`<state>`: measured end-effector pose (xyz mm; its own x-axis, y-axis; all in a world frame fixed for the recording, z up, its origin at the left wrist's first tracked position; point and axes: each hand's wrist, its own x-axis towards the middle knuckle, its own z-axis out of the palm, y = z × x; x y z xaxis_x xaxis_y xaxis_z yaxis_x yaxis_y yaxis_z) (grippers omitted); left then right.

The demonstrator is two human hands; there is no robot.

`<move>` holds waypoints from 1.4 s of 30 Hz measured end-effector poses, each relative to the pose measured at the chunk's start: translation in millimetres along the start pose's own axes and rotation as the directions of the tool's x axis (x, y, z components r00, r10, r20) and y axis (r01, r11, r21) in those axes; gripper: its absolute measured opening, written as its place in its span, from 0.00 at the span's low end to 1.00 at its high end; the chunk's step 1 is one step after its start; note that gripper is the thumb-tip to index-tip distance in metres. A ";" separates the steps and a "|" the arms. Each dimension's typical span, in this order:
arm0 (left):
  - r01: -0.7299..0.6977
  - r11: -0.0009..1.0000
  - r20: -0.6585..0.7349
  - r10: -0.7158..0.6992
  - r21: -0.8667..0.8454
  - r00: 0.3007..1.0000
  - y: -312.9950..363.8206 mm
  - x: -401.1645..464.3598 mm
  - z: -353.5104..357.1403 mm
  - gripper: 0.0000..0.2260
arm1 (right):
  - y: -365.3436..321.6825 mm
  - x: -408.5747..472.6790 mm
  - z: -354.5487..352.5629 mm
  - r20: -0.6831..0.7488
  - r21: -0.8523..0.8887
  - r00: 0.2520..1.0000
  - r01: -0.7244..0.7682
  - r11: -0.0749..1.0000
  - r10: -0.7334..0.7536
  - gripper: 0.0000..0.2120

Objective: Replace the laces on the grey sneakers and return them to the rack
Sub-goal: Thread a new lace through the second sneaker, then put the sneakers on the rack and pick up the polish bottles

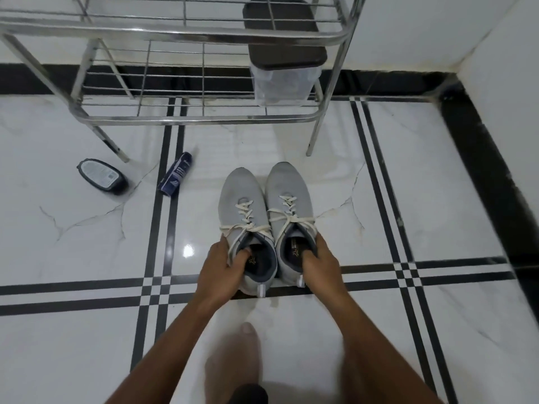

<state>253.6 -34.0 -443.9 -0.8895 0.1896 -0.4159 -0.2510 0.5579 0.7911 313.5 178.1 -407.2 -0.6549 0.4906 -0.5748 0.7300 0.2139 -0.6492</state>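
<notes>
Gripping both laced grey sneakers [264, 217] by their collars on the tiled floor [87, 243], left hand [223, 262] and right hand [319, 258] each curl closed around one shoe; lacing looks done, and the rack [180, 118] ahead awaits them.

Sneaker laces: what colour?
Off-white laces on the grey sneakers; head view shows them.

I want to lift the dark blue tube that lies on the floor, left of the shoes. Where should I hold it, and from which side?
Grip the dark blue tube around its middle, from above, fingers closing on its two long sides. It lies flat on the floor, its length tilted toward the rack, with bare tile on both sides. Probably the left hand reaches easier.
</notes>
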 end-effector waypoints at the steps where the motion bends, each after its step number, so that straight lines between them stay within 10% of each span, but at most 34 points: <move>1: -0.016 1.000 -0.037 0.016 0.001 0.999 3.4 -2.8 0.2 0.06 | 0.9 -5.3 1.2 -0.014 0.036 1.000 -0.007 0.999 0.008 0.27; 6: -0.069 0.987 -0.085 0.057 -0.145 0.995 30.1 -39.6 -10.7 0.09 | 9.8 -45.0 -1.1 -0.090 0.254 0.993 -0.045 0.966 0.070 0.12; 16: -0.161 0.880 -0.193 0.081 -0.447 0.978 145.9 -127.4 -128.6 0.22 | -116.9 -165.9 -76.8 -0.074 0.404 0.983 0.185 0.896 -0.170 0.20; 26: -0.434 0.845 -0.354 0.320 -0.313 0.879 290.7 -141.3 -217.9 0.08 | -259.4 -211.3 -151.0 -0.187 0.385 0.878 0.478 0.790 -0.440 0.21; 42: -0.288 0.955 -0.440 0.227 -0.075 0.869 343.1 71.9 -249.0 0.25 | -400.9 -26.0 -133.1 -0.192 0.165 0.852 0.518 0.840 -0.487 0.15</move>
<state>8.4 -30.1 -90.7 -0.9978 -0.0643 0.0159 -0.0125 0.4177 0.9085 63.9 192.0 -65.7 -0.8761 0.4759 -0.0776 0.2415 0.2938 -0.9248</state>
